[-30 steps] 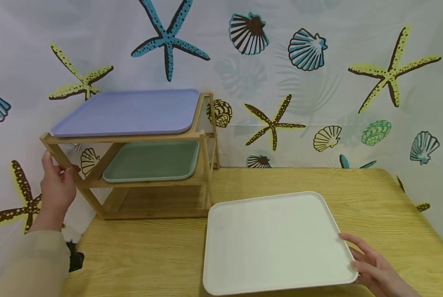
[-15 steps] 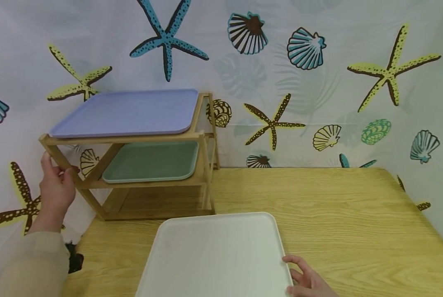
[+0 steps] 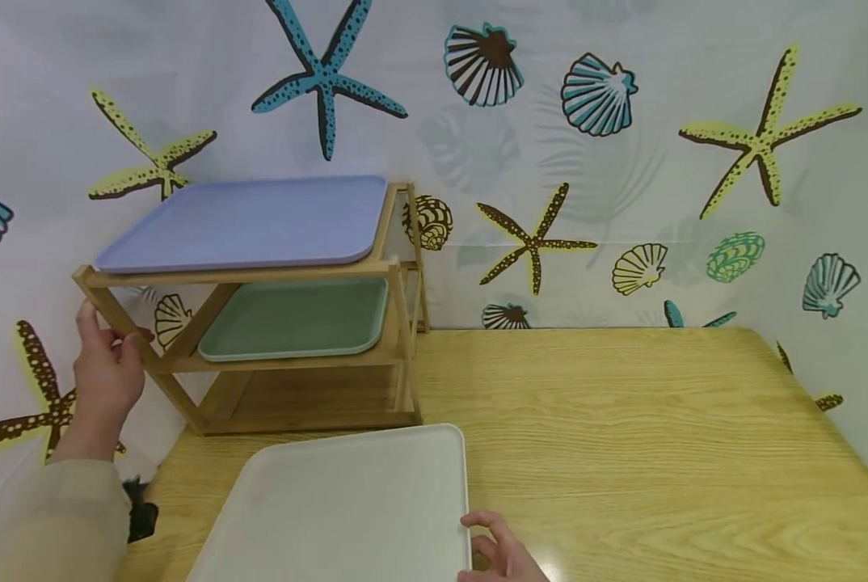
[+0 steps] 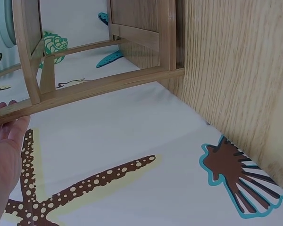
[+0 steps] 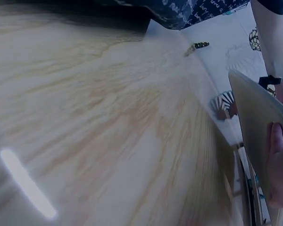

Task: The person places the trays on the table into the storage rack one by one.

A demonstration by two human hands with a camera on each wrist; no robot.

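My left hand (image 3: 107, 376) grips the slanted left front post of a wooden three-tier rack (image 3: 310, 419). In the left wrist view, the fingers of that hand (image 4: 5, 157) are partly hidden behind the post. My right hand (image 3: 503, 556) holds a white rectangular tray (image 3: 354, 501) by its right edge, in front of the rack. Seen from the right wrist, the tray (image 5: 257, 113) is raised off the table, with fingers against its underside. A lavender tray (image 3: 252, 222) lies on the rack's top tier. On the middle tier sits a green tray (image 3: 299, 318).
The wooden table (image 3: 623, 453) stretches to the right of the rack. A fabric backdrop (image 3: 521, 145) printed with starfish and shells stands behind and at both sides. A small black object (image 3: 141, 513) shows beside my left sleeve (image 3: 59, 517).
My right hand has carried the white tray leftward and nearer to me, to just in front of the rack. The left hand has kept its grip on the post.
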